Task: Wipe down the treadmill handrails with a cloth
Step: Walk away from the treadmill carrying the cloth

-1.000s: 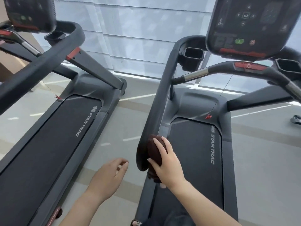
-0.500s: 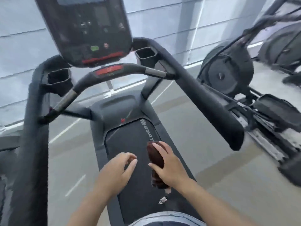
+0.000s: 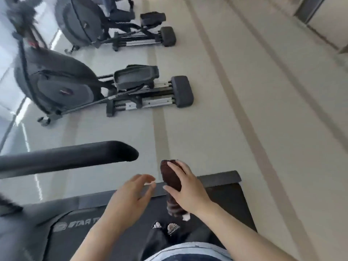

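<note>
A dark brown folded cloth (image 3: 170,178) hangs from my right hand (image 3: 187,189), which grips it in mid-air over the rear end of the treadmill deck (image 3: 222,191). My left hand (image 3: 130,196) hovers just left of the cloth, fingers apart, holding nothing. A black padded handrail (image 3: 75,157) runs in from the left edge and ends up and to the left of both hands. Neither hand touches it. My feet (image 3: 165,226) stand on the belt below.
Two elliptical machines stand on the floor beyond the handrail, one (image 3: 79,87) at mid left and another (image 3: 105,23) at the top. Pale floor with darker stripes (image 3: 244,110) stretches to the right. A wall base (image 3: 320,14) shows at top right.
The view has swung far to the right, from the left handrail past the console to the right handrail and the ellipticals. My right hand lifted the cloth off the left rail and carried it along.
</note>
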A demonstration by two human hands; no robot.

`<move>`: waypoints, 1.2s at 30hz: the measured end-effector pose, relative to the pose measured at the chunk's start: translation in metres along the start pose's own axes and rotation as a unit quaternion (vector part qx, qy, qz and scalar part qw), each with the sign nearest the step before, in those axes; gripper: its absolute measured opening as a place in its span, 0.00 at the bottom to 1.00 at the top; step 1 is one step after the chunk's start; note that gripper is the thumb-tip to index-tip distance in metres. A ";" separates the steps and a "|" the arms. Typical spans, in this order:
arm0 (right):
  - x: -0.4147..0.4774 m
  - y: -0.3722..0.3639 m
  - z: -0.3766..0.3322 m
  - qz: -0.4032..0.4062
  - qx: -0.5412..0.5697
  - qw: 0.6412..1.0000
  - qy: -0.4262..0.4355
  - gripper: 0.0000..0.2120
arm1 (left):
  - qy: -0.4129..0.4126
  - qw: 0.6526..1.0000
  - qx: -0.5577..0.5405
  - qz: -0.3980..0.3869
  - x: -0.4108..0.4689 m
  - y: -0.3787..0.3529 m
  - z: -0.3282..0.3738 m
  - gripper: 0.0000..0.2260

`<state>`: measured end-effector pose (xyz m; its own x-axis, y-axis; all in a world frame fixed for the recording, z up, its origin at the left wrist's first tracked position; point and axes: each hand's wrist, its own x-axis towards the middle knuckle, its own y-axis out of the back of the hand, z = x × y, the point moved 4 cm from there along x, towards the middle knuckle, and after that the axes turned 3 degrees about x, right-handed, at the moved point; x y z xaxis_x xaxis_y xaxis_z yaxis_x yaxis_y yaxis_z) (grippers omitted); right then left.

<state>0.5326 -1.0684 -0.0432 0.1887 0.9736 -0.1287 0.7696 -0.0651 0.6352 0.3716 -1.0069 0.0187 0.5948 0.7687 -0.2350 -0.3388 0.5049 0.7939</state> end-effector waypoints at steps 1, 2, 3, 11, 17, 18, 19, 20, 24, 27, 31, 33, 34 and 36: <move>-0.004 0.012 0.006 0.029 0.000 0.999 -0.024 0.30 | -0.030 0.999 0.006 -0.025 0.014 -0.002 0.009 0.12; -0.009 0.024 0.012 0.060 0.002 0.997 -0.047 0.30 | -0.059 0.997 0.014 -0.045 0.027 -0.004 0.019 0.13; -0.014 0.035 0.018 0.091 0.007 0.994 -0.067 0.30 | -0.085 0.994 0.022 -0.061 0.041 -0.006 0.028 0.13; -0.070 0.093 0.055 0.250 -0.001 0.953 -0.171 0.29 | -0.231 0.959 0.082 -0.140 0.103 -0.034 0.108 0.14; -0.134 0.139 0.085 0.340 0.011 0.909 -0.240 0.29 | -0.322 0.921 0.102 -0.193 0.109 -0.084 0.191 0.15; -0.147 0.148 0.092 0.354 0.012 0.901 -0.251 0.29 | -0.335 0.915 0.106 -0.200 0.109 -0.095 0.208 0.15; -0.160 0.157 0.100 0.367 0.012 0.892 -0.262 0.29 | -0.349 0.908 0.109 -0.205 0.109 -0.105 0.225 0.15; -0.173 0.167 0.108 0.380 0.013 0.885 -0.270 0.29 | -0.364 0.901 0.109 -0.209 0.108 -0.117 0.243 0.15; -0.225 0.212 0.148 0.407 0.007 0.866 -0.292 0.29 | -0.414 0.876 0.106 -0.224 0.099 -0.164 0.320 0.15; -0.263 0.247 0.180 0.435 0.005 0.849 -0.301 0.29 | -0.444 0.857 0.114 -0.236 0.092 -0.200 0.376 0.14; -0.307 0.284 0.219 0.465 0.009 0.826 -0.319 0.29 | -0.478 0.836 0.124 -0.240 0.083 -0.247 0.441 0.15; -0.323 0.300 0.237 0.463 0.005 0.823 -0.330 0.30 | -0.490 0.827 0.123 -0.247 0.079 -0.267 0.466 0.15; -0.330 0.309 0.246 0.462 0.003 0.821 -0.335 0.30 | -0.495 0.823 0.125 -0.251 0.078 -0.276 0.477 0.15; -0.338 0.327 0.264 0.467 0.003 0.815 -0.343 0.30 | -0.501 0.816 0.133 -0.255 0.081 -0.291 0.496 0.15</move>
<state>0.8813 -1.4762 0.0069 0.9890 0.1474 0.0116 0.0978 -0.7111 0.6962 0.8802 -1.2861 0.0465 0.9517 -0.2891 -0.1029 0.2307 0.4526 0.8614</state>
